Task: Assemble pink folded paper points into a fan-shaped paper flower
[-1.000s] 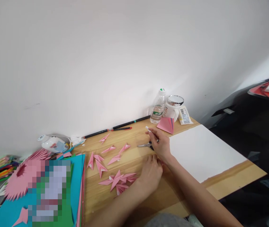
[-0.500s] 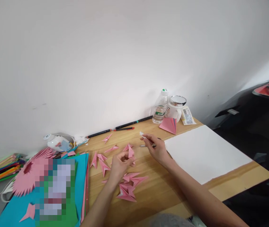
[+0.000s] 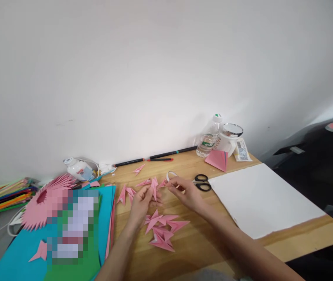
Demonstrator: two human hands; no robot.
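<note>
Between the fingers of my left hand [image 3: 142,203] is a folded pink paper piece [image 3: 154,188], its point upward. My right hand [image 3: 185,192] is closed in a pinch just to its right. A thin white strip [image 3: 168,175], curved into a loop, shows at the right fingertips; its exact kind is unclear. Several pink folded pieces [image 3: 162,238] lie in a pile below the hands. Others, such as one pink piece [image 3: 121,195], rest left of and behind the left hand. Black-handled scissors [image 3: 203,187] lie beyond the right hand, blades partly hidden.
A white sheet [image 3: 266,199] covers the table's right side. At the back stand a water bottle [image 3: 207,144], a mug [image 3: 228,143] and a pink paper square [image 3: 217,160]. Black pens [image 3: 172,153] line the wall. Leftward are a pink pleated ring [image 3: 34,210] and blue paper [image 3: 17,249].
My right hand has moved left and down toward the left hand, bringing the white strip along. The scissors' handles now show. The view has shifted slightly left.
</note>
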